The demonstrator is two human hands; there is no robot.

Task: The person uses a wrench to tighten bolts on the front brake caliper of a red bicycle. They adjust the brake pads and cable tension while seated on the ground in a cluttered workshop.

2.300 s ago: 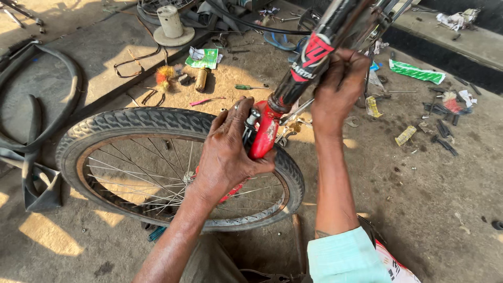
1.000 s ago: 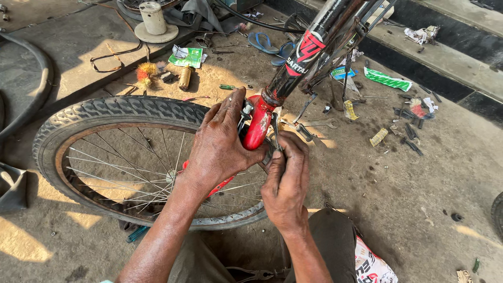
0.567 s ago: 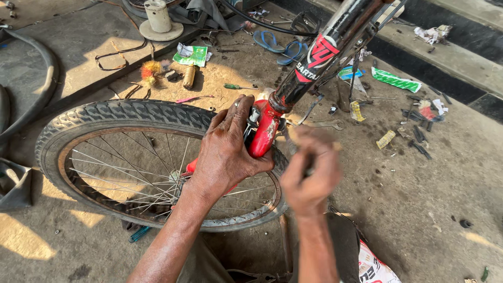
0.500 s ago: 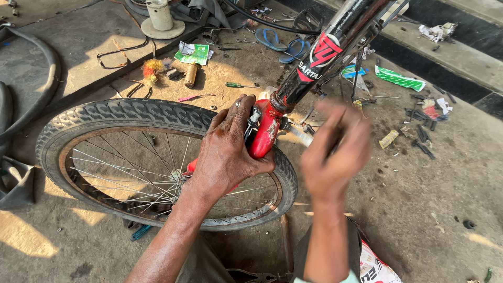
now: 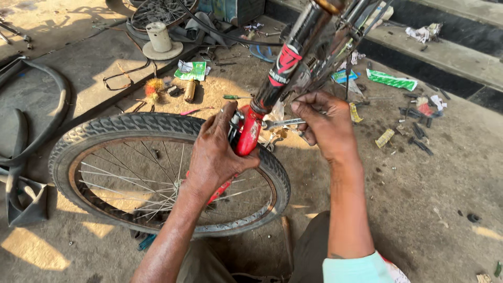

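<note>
2 hands on 1 bicycle fork [image 5: 250,131], red at the lower leg, black above, standing over the wheel [image 5: 157,173] on the dusty concrete floor [image 5: 419,199]. Left hand [image 5: 217,154] wraps tight around the red leg, seemingly to steady it. Right hand [image 5: 327,123] is closed on a thin metal tool [image 5: 285,122] whose tip points at the fork, close beside the grip. Screwdriver [image 5: 236,97], wrappers and small parts lie scattered just behind, within reach.

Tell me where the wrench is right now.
In the head view the wrench sits near the middle, held in the right hand beside the red fork leg, which the left hand grips above the tyre.
</note>
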